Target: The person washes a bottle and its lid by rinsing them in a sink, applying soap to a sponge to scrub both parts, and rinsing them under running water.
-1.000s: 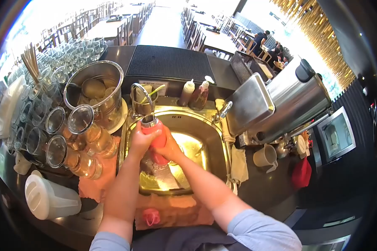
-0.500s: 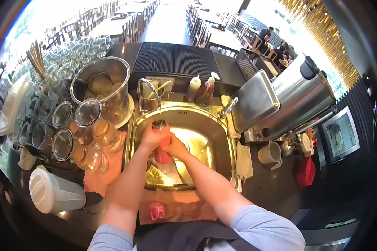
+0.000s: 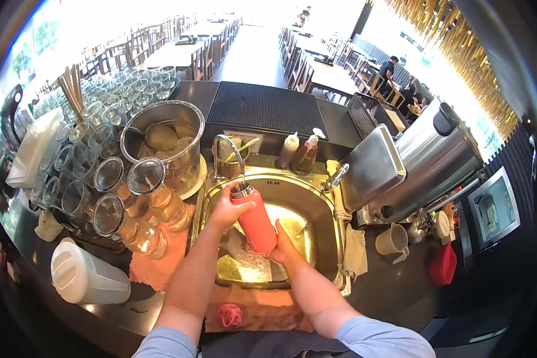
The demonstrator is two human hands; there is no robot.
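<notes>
A pink bottle (image 3: 258, 222) with an open metal mouth is tilted over the sink (image 3: 304, 206), its mouth just below the tip of the thin curved faucet (image 3: 228, 143). My left hand (image 3: 229, 209) is closed around the bottle near its neck. Lower down, my right hand (image 3: 281, 244) holds the bottle at its base. Water splashes in the basin below the bottle. On the orange cloth (image 3: 262, 304) in front of the sink lies a small pink item (image 3: 229, 315).
Glass carafes (image 3: 155, 238), a white-lidded pitcher (image 3: 89, 274) and a large metal-rimmed pot (image 3: 179, 140) stand left. Two pump bottles (image 3: 305, 156) are behind the sink. A steel dispenser (image 3: 435, 161) and measuring jug (image 3: 392, 241) are right. People sit and stand far off.
The view has shifted, and the scene sits lower and further right. My right hand has slid from the bottle's side down to its base, and more of the bottle shows.
</notes>
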